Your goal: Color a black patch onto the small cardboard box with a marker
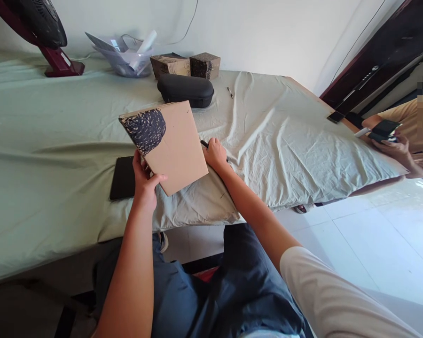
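Observation:
My left hand [146, 183] is closed on the lower left edge of a brown cardboard box [181, 148], thumb on the front face and fingers behind. The box is tilted up above the cloth. Dense black strokes [144, 130] cover its upper left corner; the rest of that face is mostly plain. Just right of the box, low over the cloth, my right hand [215, 152] is closed around a black pen [204, 143], whose one end sticks out past the fingers. A flat black tablet-like slab [121, 179] lies beneath and left of my left hand.
Behind the box sit a black zip case [185, 90], two patterned cardboard boxes [171, 65] [205, 65], and a plastic basket [127, 65]. A fan [52, 56] stands far left. A small pen [230, 92] lies on the wrinkled green cloth [268, 141]. At right, another person's hand [393, 145] holds a dark object.

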The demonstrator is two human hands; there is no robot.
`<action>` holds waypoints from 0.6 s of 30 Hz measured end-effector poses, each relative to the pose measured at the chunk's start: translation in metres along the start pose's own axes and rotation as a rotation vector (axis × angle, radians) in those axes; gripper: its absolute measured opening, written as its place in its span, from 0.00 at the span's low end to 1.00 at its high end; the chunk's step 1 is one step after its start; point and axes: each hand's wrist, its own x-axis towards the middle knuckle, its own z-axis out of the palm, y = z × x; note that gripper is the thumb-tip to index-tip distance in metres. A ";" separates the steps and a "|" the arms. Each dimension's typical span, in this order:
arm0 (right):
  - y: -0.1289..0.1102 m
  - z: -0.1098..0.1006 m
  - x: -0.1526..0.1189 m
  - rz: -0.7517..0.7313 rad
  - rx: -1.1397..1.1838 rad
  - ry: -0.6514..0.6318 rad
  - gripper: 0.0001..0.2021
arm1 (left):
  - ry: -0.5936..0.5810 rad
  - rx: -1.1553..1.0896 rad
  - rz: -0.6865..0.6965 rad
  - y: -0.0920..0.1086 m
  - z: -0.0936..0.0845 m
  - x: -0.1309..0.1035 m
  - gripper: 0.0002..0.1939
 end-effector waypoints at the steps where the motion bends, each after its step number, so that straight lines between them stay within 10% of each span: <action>1: 0.000 0.000 0.000 0.007 -0.007 0.009 0.13 | 0.009 0.006 -0.004 0.001 0.002 -0.001 0.56; 13: 0.017 -0.007 0.004 -0.089 0.302 0.185 0.27 | -0.011 0.044 -0.003 0.003 0.000 0.002 0.53; 18: 0.022 -0.011 -0.005 -0.503 1.186 -0.431 0.49 | -0.001 0.077 -0.017 0.004 0.004 0.009 0.54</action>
